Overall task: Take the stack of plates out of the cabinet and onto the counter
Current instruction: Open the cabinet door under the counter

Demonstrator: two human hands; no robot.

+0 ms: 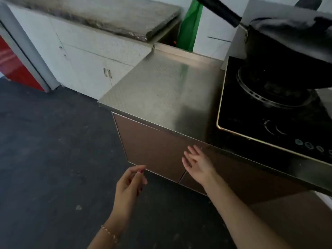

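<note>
Two hands: both out in front of the person, both empty, nothing gripped yet.
Left hand (132, 178): nearest, hanging over the dark floor (45, 159) just short of the cabinet, fingers loosely curled toward the thumb but not pinching anything. There's a thin bracelet (109, 233) on that wrist.
Right hand (196, 163): fingers spread, palm turned up and inward, right at the seam where the two brown cabinet doors (154, 146) meet. Can't tell if the fingertips are actually touching the door or just shy of it.
Doors: shut, and no handle shows on them, so it looks like a pull-from-the-edge job. Best bet is hooking fingertips into that middle seam and swinging one door wide, left hand ready to catch the edge.
Plates: not visible anywhere, presumably behind those doors.
Counter (161, 87): bare steel top directly above the doors, plenty of landing room for the stack.
Cooktop (269, 114): black, sits on the right part of the counter with a dark pan (287, 51) on it, so the stack should go down to the left, clear of the pan handle (219, 9).
Further back: white cupboards (86, 56) along the wall, not part of this.
</note>
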